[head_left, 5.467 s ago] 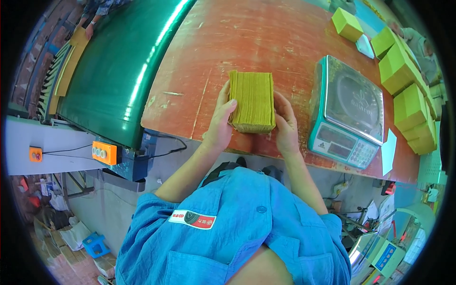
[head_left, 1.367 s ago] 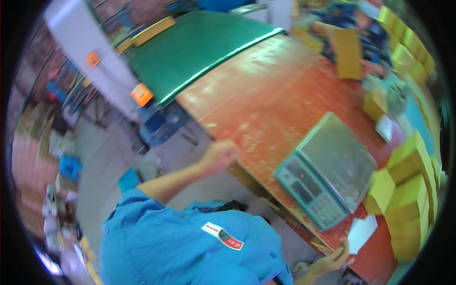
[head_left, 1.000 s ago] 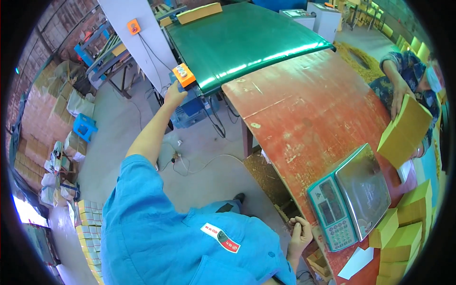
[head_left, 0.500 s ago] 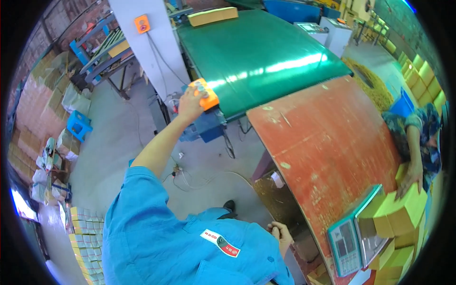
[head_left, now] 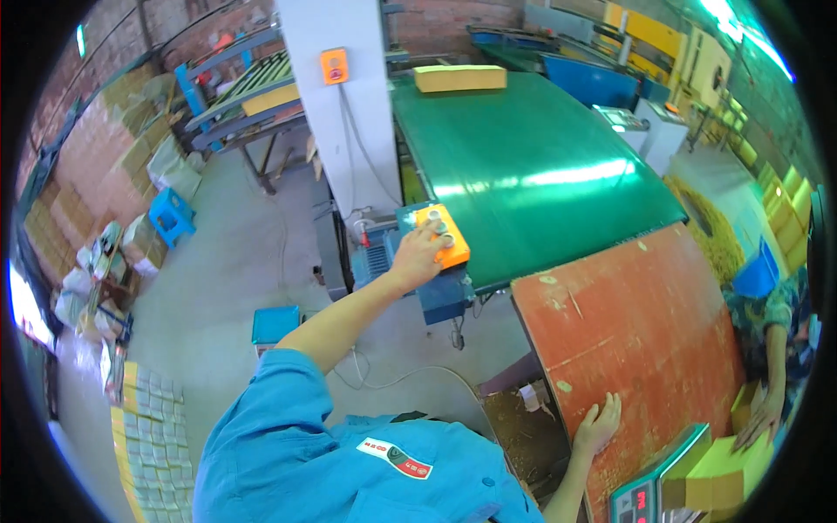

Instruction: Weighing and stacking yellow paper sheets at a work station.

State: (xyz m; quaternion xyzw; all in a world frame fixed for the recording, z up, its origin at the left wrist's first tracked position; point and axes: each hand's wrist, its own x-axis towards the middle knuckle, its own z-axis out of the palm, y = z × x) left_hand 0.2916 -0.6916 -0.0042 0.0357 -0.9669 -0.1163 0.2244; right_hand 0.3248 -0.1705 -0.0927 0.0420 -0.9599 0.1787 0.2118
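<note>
There is only one view, from the camera on my head, the left of the pair, looking steeply down and forward over my own chest and arms. It sits close to me: my blue sleeve and shoulder fill the lower middle. My left hand (head_left: 420, 254) reaches up the picture to the orange control box (head_left: 443, 235), and my right hand (head_left: 598, 424) lies on the edge of the red tabletop (head_left: 641, 322) at lower right. Farther off, the green conveyor belt (head_left: 532, 166) runs toward the top and the concrete floor (head_left: 235, 261) spreads out on the left. The fisheye lens bends straight edges near the dark round rim.
</note>
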